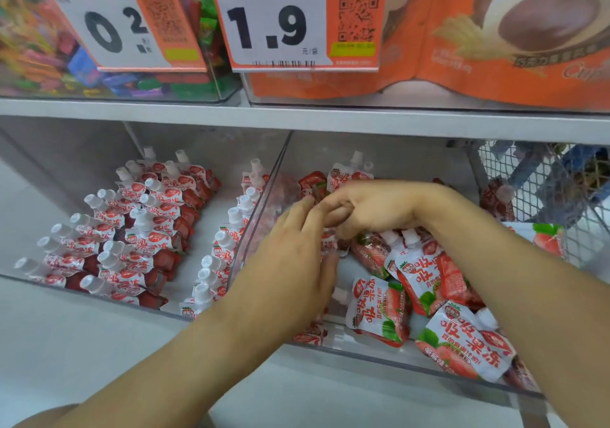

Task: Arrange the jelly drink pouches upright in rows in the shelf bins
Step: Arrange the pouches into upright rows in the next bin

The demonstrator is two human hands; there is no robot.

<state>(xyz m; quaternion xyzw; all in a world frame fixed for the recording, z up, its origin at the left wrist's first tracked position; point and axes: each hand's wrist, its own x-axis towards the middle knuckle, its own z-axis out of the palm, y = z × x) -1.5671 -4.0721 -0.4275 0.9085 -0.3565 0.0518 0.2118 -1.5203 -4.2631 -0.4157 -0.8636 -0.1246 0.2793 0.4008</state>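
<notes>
Red-and-white strawberry jelly pouches with white caps fill two clear shelf bins. In the left bin (99,290) pouches stand in rows (132,229), with another row (227,246) along its right wall. In the right bin (396,358) several pouches lie loose in a heap (419,272). My left hand (293,262) reaches into the right bin's left side, fingers straight and touching pouches there. My right hand (366,209) hovers just above it with fingers curled down onto pouches near the bin's middle; what it holds is hidden.
A grey shelf edge (297,117) runs above the bins. Price tags (270,18) hang from the upper shelf, in front of candy bins and orange snack bags (495,48). A wire mesh basket (544,190) stands to the right of the bins.
</notes>
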